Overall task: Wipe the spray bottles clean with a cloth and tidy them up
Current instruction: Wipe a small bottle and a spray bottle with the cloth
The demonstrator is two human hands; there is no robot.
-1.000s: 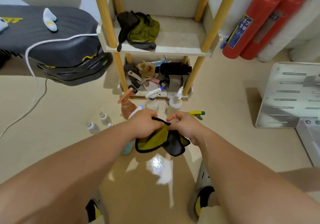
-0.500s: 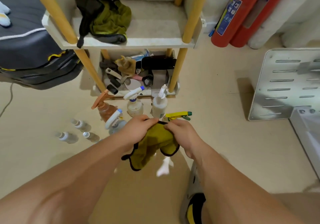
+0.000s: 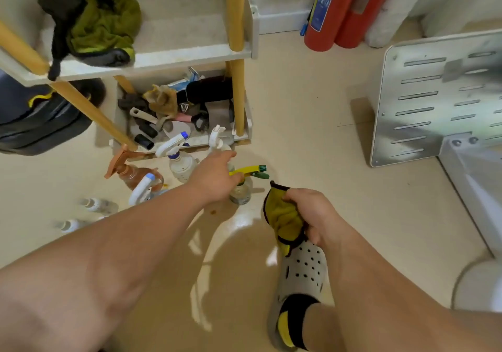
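Shelf rack (image 3: pixel 190 55) with yellow posts fills upper left. Green-black rag heap (image 3: pixel 100 25) lies on its upper board; lower tray (image 3: pixel 248 123) is crammed with tools and gloves. Red extinguishers (image 3: pixel 326 11) stand by the wall right of the rack, slotted metal panel (image 3: pixel 434 93) far right, dark bag (image 3: pixel 40 117) at left, grey clog (image 3: pixel 301 270) near bottom.

Spray bottles stand crowded on the floor just before the tray. White-trigger bottle (image 3: pixel 217 138) sits right behind left hand (image 3: pixel 214 179). Left hand grasps yellow-trigger bottle (image 3: pixel 241 192) at the neck, thumb curled under the trigger. Bottle is upright with a see-through body, green nozzle tip pointing right. Right hand (image 3: pixel 309 215) clenches bunched yellow cloth (image 3: pixel 282 215), black-edged, near the bottle but apart.

Count: five trigger bottles upright, two extinguishers, one cloth in hand. Small bottles (image 3: pixel 97 205) at left are blurred, at least two.
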